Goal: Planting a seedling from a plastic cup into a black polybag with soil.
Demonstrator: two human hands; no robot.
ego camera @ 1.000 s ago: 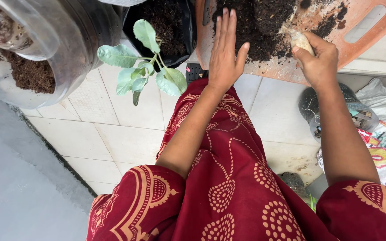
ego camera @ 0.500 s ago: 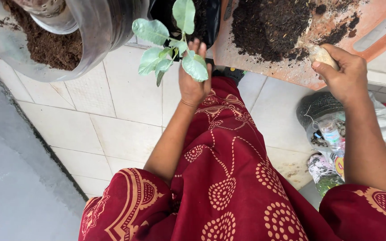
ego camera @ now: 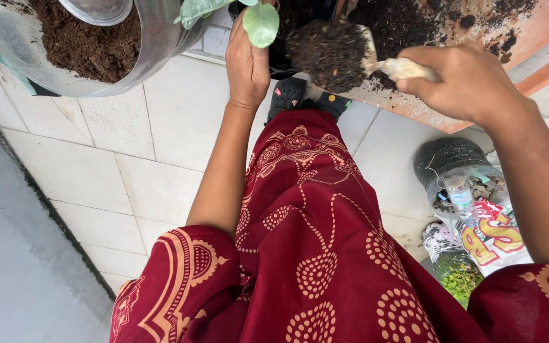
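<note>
My left hand (ego camera: 247, 63) reaches to the top edge of the view and grips the rim of a black grow bag (ego camera: 285, 25) filled with dark soil. The fingertips are hidden under a pale green leaf of the seedling (ego camera: 260, 24) that stands in the bag. My right hand (ego camera: 471, 79) holds a small trowel (ego camera: 376, 60) by its light handle. Its blade carries a heap of dark soil (ego camera: 328, 54), raised just right of the bag, over the near edge of an orange tray (ego camera: 544, 44) spread with more soil.
A clear plastic container (ego camera: 154, 44) with brown coir stands at the top left on the white tiled floor (ego camera: 160, 159). Plastic bottles (ego camera: 462, 190) and a printed sack (ego camera: 500, 238) lie at the right. My black sandals (ego camera: 287, 95) show below the bag. My red patterned dress fills the foreground.
My left hand left the tray's soil and took the bag's rim. My right hand lifted a trowel load of soil from the tray leftward, close to the bag.
</note>
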